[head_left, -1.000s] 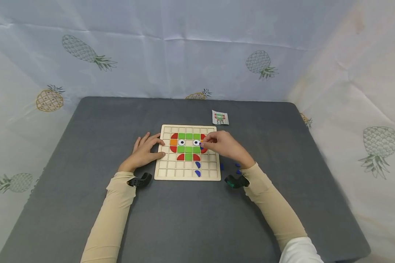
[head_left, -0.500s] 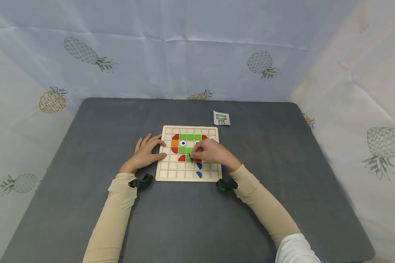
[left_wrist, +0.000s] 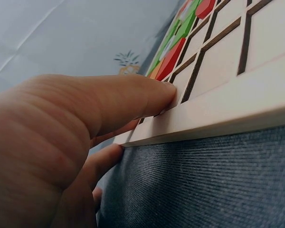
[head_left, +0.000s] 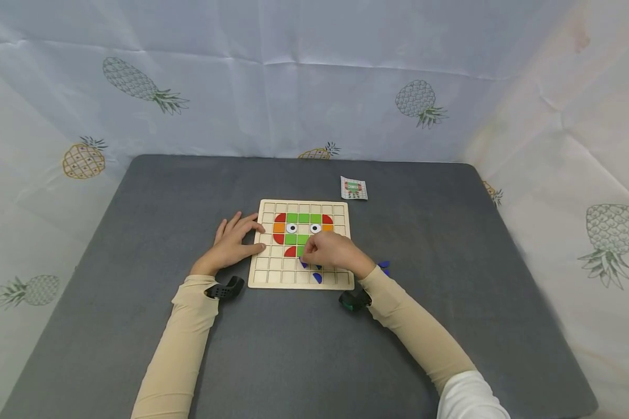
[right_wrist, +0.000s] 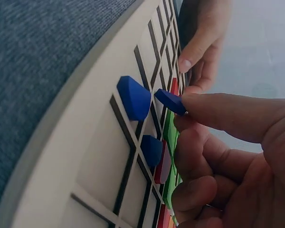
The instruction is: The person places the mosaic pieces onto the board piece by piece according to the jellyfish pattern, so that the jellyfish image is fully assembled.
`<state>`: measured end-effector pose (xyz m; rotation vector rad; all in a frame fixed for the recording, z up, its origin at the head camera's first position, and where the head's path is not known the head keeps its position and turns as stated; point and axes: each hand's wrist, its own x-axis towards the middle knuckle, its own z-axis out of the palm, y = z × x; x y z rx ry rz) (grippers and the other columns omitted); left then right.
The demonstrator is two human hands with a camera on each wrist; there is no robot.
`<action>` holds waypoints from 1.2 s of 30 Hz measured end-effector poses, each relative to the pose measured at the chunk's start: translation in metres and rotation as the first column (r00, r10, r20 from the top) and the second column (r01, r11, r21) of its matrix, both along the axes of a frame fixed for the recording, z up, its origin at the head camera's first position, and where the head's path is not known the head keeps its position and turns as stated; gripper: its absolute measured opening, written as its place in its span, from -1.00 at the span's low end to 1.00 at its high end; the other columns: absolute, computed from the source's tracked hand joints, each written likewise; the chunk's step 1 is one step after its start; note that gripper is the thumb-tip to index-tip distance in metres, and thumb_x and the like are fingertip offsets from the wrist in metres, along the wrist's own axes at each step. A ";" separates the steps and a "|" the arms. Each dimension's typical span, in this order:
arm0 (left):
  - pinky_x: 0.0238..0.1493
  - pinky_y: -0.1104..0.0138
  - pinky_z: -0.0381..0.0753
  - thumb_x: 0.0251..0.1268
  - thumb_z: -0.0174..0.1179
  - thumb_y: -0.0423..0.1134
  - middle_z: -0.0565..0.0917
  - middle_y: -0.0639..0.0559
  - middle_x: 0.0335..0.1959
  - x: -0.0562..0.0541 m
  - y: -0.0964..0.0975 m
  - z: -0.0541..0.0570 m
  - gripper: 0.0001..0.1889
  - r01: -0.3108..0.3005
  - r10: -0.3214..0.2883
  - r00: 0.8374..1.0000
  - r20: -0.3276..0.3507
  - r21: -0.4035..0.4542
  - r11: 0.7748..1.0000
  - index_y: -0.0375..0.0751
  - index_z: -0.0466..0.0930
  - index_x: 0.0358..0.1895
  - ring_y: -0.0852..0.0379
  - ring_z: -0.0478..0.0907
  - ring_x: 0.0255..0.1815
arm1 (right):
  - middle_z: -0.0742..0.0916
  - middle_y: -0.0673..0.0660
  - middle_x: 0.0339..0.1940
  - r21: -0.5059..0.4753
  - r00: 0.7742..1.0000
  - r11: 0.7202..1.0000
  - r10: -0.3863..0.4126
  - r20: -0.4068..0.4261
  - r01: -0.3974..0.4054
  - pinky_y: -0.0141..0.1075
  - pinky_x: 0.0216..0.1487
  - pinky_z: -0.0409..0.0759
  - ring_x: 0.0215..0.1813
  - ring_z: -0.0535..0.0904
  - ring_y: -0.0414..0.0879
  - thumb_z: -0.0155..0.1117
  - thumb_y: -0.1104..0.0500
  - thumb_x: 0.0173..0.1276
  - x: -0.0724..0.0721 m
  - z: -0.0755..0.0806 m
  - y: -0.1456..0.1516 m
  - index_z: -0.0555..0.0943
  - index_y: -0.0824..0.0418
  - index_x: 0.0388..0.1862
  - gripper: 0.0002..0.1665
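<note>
A square wooden grid board (head_left: pixel 262 276) lies on the table, bearing green squares (head_left: pixel 304 217), red curved pieces (head_left: pixel 290 251), orange squares (head_left: pixel 279 227) and round eye pieces (head_left: pixel 292 228). My left hand (head_left: pixel 229 245) rests at the board's left edge, its thumb (left_wrist: pixel 133 95) touching the wooden frame. Over the lower middle of the grid, my right hand (head_left: pixel 334 251) pinches a blue curved piece (right_wrist: pixel 170 101) between thumb and finger. Close to it on the board sit two more blue pieces, one nearer the front edge (right_wrist: pixel 134 98); part of the design is hidden beneath the right hand.
A small picture card (head_left: pixel 353 188) with a matching coloured pattern lies behind the board, to the right. Several loose blue pieces (head_left: pixel 384 265) lie on the grey table (head_left: pixel 272 349) near my right wrist. A pineapple-print cloth (head_left: pixel 272 87) hangs behind.
My right hand has carried the blue piece from beside the right eye piece down and left to the lower middle of the board. The left hand stays at the edge.
</note>
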<state>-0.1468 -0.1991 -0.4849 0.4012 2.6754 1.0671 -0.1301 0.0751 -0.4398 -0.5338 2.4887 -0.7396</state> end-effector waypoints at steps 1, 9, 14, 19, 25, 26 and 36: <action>0.60 -0.20 -0.57 0.29 0.32 -0.17 0.10 -0.16 0.66 0.000 0.000 0.000 -0.65 0.000 0.000 1.000 0.001 -0.001 1.000 -0.10 0.54 0.11 -0.27 -0.35 0.71 | 0.74 0.05 -0.53 0.012 1.000 1.000 -0.003 -0.001 0.003 -0.38 -0.52 0.34 -0.55 0.45 -0.21 0.30 0.03 0.44 0.000 0.000 -0.001 0.75 0.06 -0.37 -0.78; 0.60 -0.21 -0.56 0.30 0.33 -0.17 0.10 -0.16 0.66 0.000 -0.001 0.000 -0.64 0.002 -0.002 1.000 -0.001 -0.005 1.000 -0.10 0.53 0.12 -0.27 -0.34 0.71 | 0.72 0.02 -0.59 0.053 1.000 0.998 -0.020 -0.002 0.020 -0.38 -0.56 0.30 -0.57 0.47 -0.20 0.31 0.00 0.43 0.003 -0.001 -0.003 0.74 0.05 -0.47 -0.72; 0.59 -0.22 -0.56 0.29 0.33 -0.17 0.10 -0.16 0.66 0.000 0.000 0.001 -0.64 0.001 -0.001 1.000 -0.001 -0.012 1.000 -0.10 0.54 0.12 -0.28 -0.34 0.70 | 0.62 -0.03 -0.69 0.055 0.999 0.998 0.006 -0.036 -0.004 -0.39 -0.59 0.24 -0.62 0.41 -0.23 0.32 0.01 0.43 0.003 -0.003 -0.005 0.71 0.12 -0.54 -0.65; 0.59 -0.21 -0.57 0.29 0.33 -0.17 0.09 -0.15 0.67 0.000 0.000 0.002 -0.64 0.001 -0.001 1.000 0.005 -0.008 1.000 -0.09 0.53 0.11 -0.28 -0.35 0.71 | 0.65 -0.02 -0.65 0.056 0.999 0.998 -0.010 -0.038 0.013 -0.38 -0.60 0.24 -0.61 0.41 -0.22 0.28 0.01 0.45 0.003 0.000 -0.003 0.73 0.08 -0.48 -0.69; 0.60 -0.20 -0.57 0.30 0.33 -0.17 0.09 -0.15 0.67 0.000 0.000 0.003 -0.65 0.006 -0.006 1.000 0.005 0.000 1.000 -0.09 0.53 0.11 -0.27 -0.35 0.71 | 0.63 0.00 -0.56 -0.038 0.994 0.997 -0.067 -0.084 0.064 -0.36 -0.54 0.24 -0.56 0.39 -0.17 0.20 -0.01 0.49 -0.002 0.016 0.011 0.71 0.12 -0.32 -0.71; 0.60 -0.20 -0.56 0.29 0.33 -0.18 0.09 -0.15 0.67 0.000 0.000 0.004 -0.65 0.005 -0.005 1.000 0.003 0.003 1.000 -0.10 0.53 0.10 -0.27 -0.35 0.71 | 0.62 -0.01 -0.55 -0.055 0.992 0.996 -0.076 -0.096 0.071 -0.35 -0.52 0.25 -0.55 0.39 -0.16 0.19 -0.02 0.50 -0.002 0.020 0.015 0.70 0.13 -0.31 -0.70; 0.60 -0.20 -0.56 0.30 0.33 -0.18 0.09 -0.16 0.67 0.000 -0.001 0.003 -0.65 0.006 -0.006 1.000 0.007 0.004 1.000 -0.11 0.53 0.10 -0.27 -0.35 0.71 | 0.72 0.13 -0.31 -0.118 0.981 0.987 -0.127 -0.146 0.111 -0.27 -0.39 0.44 -0.41 0.48 -0.08 0.21 -0.03 0.52 0.002 0.045 0.060 0.66 0.09 -0.14 -0.77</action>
